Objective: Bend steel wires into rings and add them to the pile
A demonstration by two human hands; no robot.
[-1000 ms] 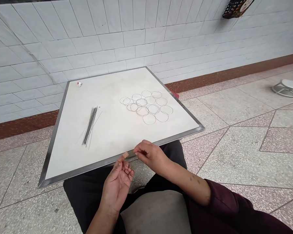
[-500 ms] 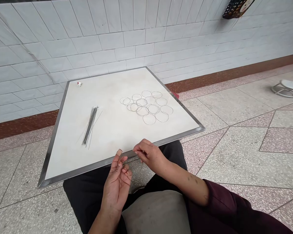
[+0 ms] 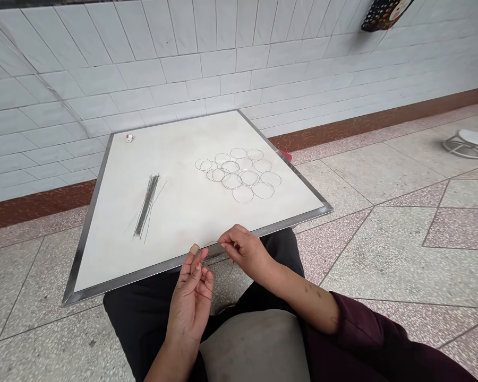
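A thin dark wire (image 3: 212,242) curves between my two hands at the table's near edge. My left hand (image 3: 193,292), palm up with tape round one fingertip, pinches the wire between thumb and fingers. From the other side my right hand (image 3: 245,249) grips it between thumb and forefinger, and a bit of wire hangs below that hand. Beyond them, several wire rings (image 3: 242,194) lie overlapping on the right part of the white table (image 3: 183,212). A bundle of straight wires (image 3: 146,206) rests on the left part, with a few strands splayed out.
The table has a grey metal rim (image 3: 143,277) and stands against a tiled wall (image 3: 207,66). A small red and white object (image 3: 130,138) sits at its far left corner. On the floor at the right is a white stool (image 3: 470,142). My knees are under the near edge.
The wire now shows as an arc between the hands above the table edge. My fingers have shifted slightly; the rings and the bundle lie as before.
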